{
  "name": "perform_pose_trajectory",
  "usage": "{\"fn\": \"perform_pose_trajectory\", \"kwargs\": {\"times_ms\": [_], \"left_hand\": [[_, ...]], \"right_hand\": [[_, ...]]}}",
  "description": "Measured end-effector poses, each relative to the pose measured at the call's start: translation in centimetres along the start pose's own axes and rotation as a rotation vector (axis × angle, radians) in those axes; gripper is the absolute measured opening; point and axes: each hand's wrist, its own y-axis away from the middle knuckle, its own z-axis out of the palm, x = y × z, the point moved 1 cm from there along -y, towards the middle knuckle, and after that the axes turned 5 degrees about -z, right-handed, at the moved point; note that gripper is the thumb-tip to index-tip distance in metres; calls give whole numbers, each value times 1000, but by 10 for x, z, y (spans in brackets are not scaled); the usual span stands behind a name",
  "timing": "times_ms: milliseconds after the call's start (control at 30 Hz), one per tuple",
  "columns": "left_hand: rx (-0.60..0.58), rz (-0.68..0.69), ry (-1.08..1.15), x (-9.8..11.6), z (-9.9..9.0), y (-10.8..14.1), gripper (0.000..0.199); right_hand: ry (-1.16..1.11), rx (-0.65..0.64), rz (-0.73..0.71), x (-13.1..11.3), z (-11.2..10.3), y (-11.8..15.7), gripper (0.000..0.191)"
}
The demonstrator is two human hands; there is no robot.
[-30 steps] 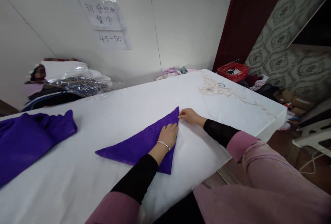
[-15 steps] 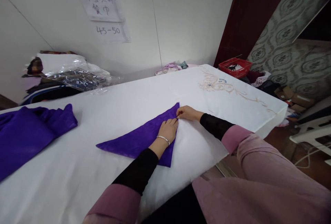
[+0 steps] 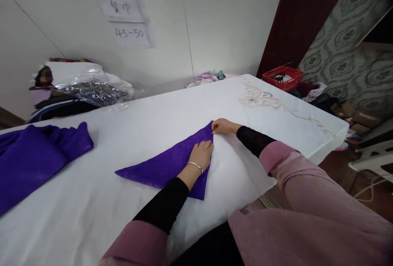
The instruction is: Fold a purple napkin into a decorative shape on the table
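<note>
The left hand [image 3: 202, 155] lies flat on a triangular purple cloth [image 3: 170, 160], seemingly to steady it, while the right hand [image 3: 223, 126] pinches its edge near the far tip.

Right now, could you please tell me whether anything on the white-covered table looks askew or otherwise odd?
Nothing appears spilled or damaged. The rumpled purple cloth at far left looks untidy, its upper edge bunched, compared with the flat, triangular purple cloth under the left hand.
</note>
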Motion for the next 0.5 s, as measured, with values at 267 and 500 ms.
{"fn": "perform_pose_trajectory", "kwargs": {"times_ms": [267,500], "left_hand": [[-14,2,30,0,-1,1,39],[-17,0,44,1,-5,-1,39]], "right_hand": [[123,203,87,-3,-14,2,6],[149,312,-197,-38,30,42,30]]}}
